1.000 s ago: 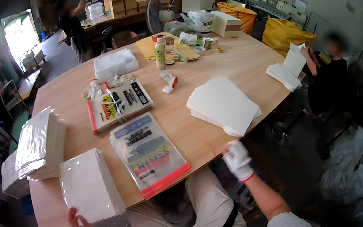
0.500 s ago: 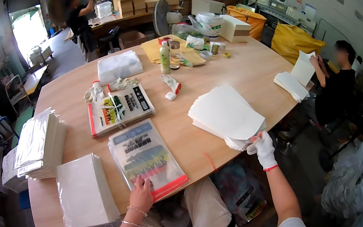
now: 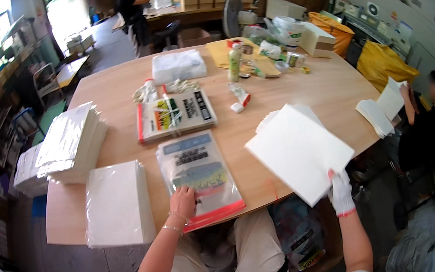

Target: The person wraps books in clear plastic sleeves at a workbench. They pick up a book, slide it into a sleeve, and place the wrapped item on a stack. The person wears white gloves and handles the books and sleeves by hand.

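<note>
My gloved right hand (image 3: 341, 190) grips the near corner of a white paper sheet (image 3: 301, 151), its thumb on top. The sheet is tilted over a fanned paper stack (image 3: 304, 110), whose far edges show behind it; whether more than one sheet is held I cannot tell. My bare left hand (image 3: 183, 203), a bracelet at its wrist, lies with its fingertips on the upper printed clear plastic bag (image 3: 218, 178) of a small pile with a red lower band. Just beyond lies a bundle of printed bags (image 3: 191, 111) tied with a strip.
Left are a wrapped white stack (image 3: 117, 203) and a taller glossy one (image 3: 67, 137). Gloves (image 3: 147, 92), a white bundle (image 3: 178, 67), a green bottle (image 3: 234, 64) and a white tub (image 3: 288, 31) stand farther back. A co-worker (image 3: 426, 125) handles paper at the right; another person (image 3: 135, 18) stands behind.
My right hand has swung the white sheet out over the stack, turning it toward me. My left hand has shifted a little up the bag, fingers closer together. The view has turned left.
</note>
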`<control>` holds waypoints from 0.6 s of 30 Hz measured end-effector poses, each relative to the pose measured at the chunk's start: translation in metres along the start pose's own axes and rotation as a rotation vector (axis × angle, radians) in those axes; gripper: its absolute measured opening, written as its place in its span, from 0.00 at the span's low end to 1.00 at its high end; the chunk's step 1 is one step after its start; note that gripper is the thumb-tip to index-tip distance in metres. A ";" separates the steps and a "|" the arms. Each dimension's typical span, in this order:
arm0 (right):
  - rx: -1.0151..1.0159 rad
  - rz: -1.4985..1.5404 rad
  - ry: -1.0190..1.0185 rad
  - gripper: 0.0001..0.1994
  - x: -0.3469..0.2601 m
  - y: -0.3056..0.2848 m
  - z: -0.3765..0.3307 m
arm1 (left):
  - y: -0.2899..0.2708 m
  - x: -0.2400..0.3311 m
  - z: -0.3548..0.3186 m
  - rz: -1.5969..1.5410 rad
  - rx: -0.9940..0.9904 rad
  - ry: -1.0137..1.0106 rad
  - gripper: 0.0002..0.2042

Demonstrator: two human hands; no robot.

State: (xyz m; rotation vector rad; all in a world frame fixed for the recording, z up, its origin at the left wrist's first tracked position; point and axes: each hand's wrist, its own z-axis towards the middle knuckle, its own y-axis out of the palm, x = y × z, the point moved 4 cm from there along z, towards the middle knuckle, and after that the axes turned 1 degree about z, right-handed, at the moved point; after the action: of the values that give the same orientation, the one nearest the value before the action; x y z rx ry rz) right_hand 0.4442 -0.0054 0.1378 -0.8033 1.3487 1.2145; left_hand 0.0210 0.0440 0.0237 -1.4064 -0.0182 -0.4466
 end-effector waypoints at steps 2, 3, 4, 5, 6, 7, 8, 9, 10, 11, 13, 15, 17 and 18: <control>-0.061 0.142 0.227 0.18 0.011 0.024 -0.051 | 0.017 -0.028 0.005 -0.060 0.050 -0.043 0.07; -0.138 0.171 0.300 0.18 0.018 0.035 -0.072 | 0.017 -0.030 0.005 -0.076 0.048 -0.044 0.07; -0.181 0.172 0.397 0.19 0.027 0.039 -0.096 | 0.015 -0.025 0.008 -0.098 0.048 -0.032 0.07; -0.279 0.210 0.526 0.21 0.031 0.053 -0.114 | 0.014 -0.024 0.008 -0.119 0.046 -0.026 0.08; -0.294 0.192 0.612 0.22 0.044 0.056 -0.130 | 0.011 -0.024 0.004 -0.104 0.106 0.011 0.08; -0.286 0.257 0.658 0.22 0.047 0.067 -0.142 | 0.010 -0.023 0.000 -0.088 0.167 0.051 0.09; -0.265 0.302 0.671 0.21 0.065 0.065 -0.149 | 0.009 -0.022 -0.004 -0.072 0.227 0.090 0.09; -0.196 0.332 0.675 0.20 0.076 0.066 -0.155 | 0.004 -0.023 -0.011 -0.012 0.331 0.035 0.08; -0.126 0.363 0.674 0.19 0.084 0.069 -0.161 | -0.005 -0.021 -0.017 0.049 0.438 -0.016 0.08; -0.052 0.374 0.635 0.17 0.090 0.072 -0.164 | -0.015 -0.018 -0.022 0.109 0.545 -0.068 0.08; 0.033 0.523 0.718 0.14 0.097 0.076 -0.173 | -0.028 -0.020 -0.026 -0.110 0.335 -0.384 0.08; 0.109 0.648 0.837 0.08 0.106 0.079 -0.180 | -0.037 -0.021 -0.026 -0.176 0.021 -0.502 0.11; 0.063 0.683 0.798 0.09 0.107 0.081 -0.185 | -0.026 -0.028 -0.023 -0.714 -0.102 -0.496 0.11; 0.045 0.701 0.778 0.10 0.106 0.083 -0.186 | -0.026 -0.025 -0.021 -0.984 -0.168 -0.479 0.11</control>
State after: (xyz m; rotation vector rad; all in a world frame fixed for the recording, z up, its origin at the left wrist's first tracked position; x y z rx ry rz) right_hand 0.2961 -0.1443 0.0295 -0.8327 2.4271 1.4456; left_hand -0.0149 0.0287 0.0375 -1.5773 -1.1182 -0.9117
